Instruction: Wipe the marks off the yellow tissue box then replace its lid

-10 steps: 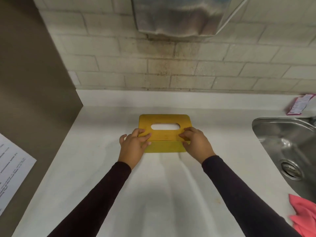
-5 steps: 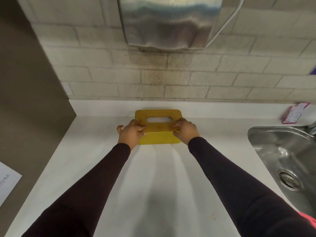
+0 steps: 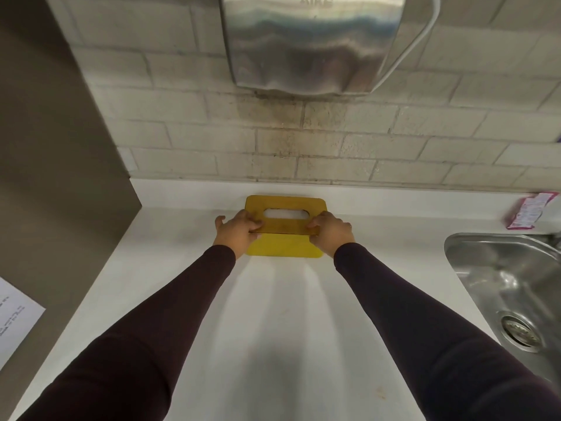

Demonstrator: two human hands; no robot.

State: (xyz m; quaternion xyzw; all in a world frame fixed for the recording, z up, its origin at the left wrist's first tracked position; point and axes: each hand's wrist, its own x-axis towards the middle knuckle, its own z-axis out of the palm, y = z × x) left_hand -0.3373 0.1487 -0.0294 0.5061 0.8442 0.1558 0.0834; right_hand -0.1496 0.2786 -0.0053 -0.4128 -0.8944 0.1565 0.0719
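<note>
Back by the brick wall (image 3: 303,153), on the white surface (image 3: 273,314), the yellow tissue box (image 3: 283,247) is sitting farther in than a second ago, the left hand (image 3: 238,230) and right hand (image 3: 332,232) gripping the ends of its lid (image 3: 285,202), so replacing it is looking nearly done.

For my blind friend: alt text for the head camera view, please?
A left hand and a right hand grip the ends of a yellow tissue box with its slotted lid on, near the back of a white counter. A metal hand dryer hangs above; a steel sink lies at right.
</note>
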